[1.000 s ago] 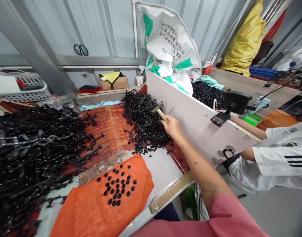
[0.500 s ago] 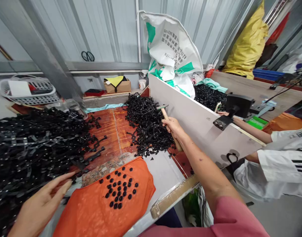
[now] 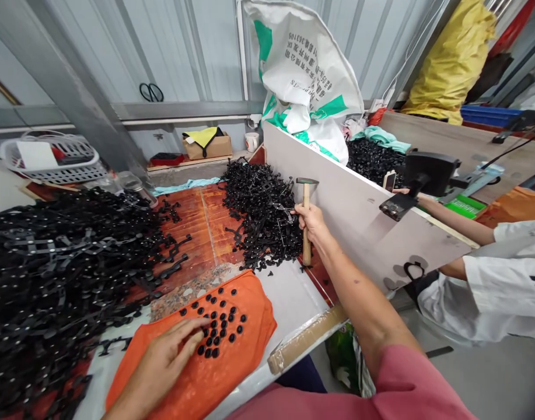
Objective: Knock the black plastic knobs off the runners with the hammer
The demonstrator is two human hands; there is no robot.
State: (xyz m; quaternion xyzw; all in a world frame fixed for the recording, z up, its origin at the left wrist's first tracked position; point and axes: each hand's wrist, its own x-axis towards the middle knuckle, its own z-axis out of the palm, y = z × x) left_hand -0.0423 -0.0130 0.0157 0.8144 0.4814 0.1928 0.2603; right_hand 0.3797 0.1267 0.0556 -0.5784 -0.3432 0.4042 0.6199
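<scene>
Black linked parts (image 3: 61,251): lay heaped far left.
Left hand (image 3: 173,353): bent over orange cloth (image 3: 206,379), thumb and fingers narrowly parted; could not tell whether gripping anything.
Black caps (image 3: 223,325): sat on cloth by left fingertips.
Hammer (image 3: 306,197): stood head-up near grey divider (image 3: 346,204).
Right hand (image 3: 314,221): wrapped round hammer handle.

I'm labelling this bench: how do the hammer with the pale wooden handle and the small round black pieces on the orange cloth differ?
The hammer is single and long; the black pieces are many, small and round. The right hand grips the hammer; the pieces lie spread on the orange cloth by the left hand. Both show dark surfaces.
</scene>
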